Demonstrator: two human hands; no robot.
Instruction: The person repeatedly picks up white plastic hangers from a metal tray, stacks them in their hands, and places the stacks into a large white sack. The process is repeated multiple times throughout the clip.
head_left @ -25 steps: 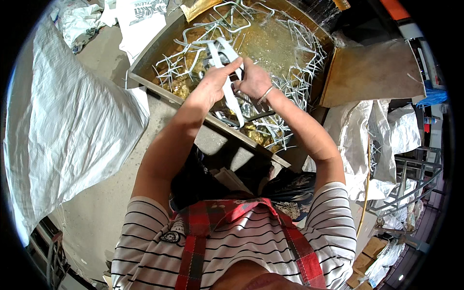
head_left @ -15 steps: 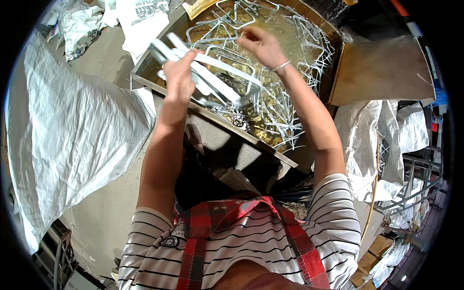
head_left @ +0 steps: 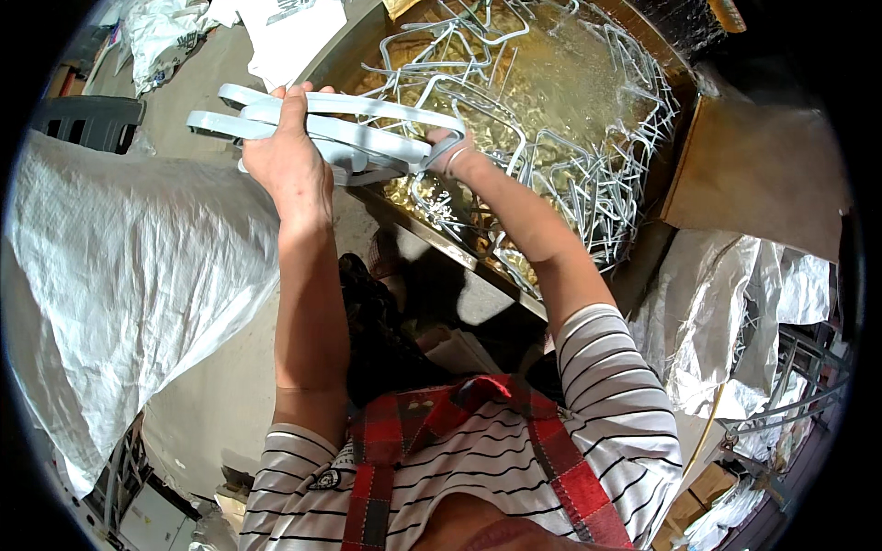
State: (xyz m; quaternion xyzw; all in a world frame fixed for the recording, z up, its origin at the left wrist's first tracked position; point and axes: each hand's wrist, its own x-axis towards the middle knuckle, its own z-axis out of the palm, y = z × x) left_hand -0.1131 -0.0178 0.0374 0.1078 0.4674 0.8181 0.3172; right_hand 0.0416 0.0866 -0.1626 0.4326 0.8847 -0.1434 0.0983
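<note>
My left hand (head_left: 292,161) is closed around a bundle of several pale grey-white plastic frames (head_left: 367,140), long looped pieces with rounded ends. The bundle lies nearly level over the left edge of a metal tank (head_left: 441,241). At the bundle's right end is my right hand (head_left: 452,154), its fingers largely hidden behind a curved frame end, so their grip cannot be made out. Inside the tank, many similar bent plastic frames (head_left: 478,96) lie tangled in yellowish, rippling water (head_left: 560,96).
Thin white plastic pieces (head_left: 629,174) crowd the tank's right side. A large white woven sheet (head_left: 129,275) spreads at the left, near a dark plastic chair (head_left: 96,119). A brown board (head_left: 758,174) stands right of the tank, with white sacks (head_left: 703,321) below it.
My left hand has moved left with the frames, which now lie more level. My right hand has come down and left from above the water to the bundle's right end. The view has shifted.
</note>
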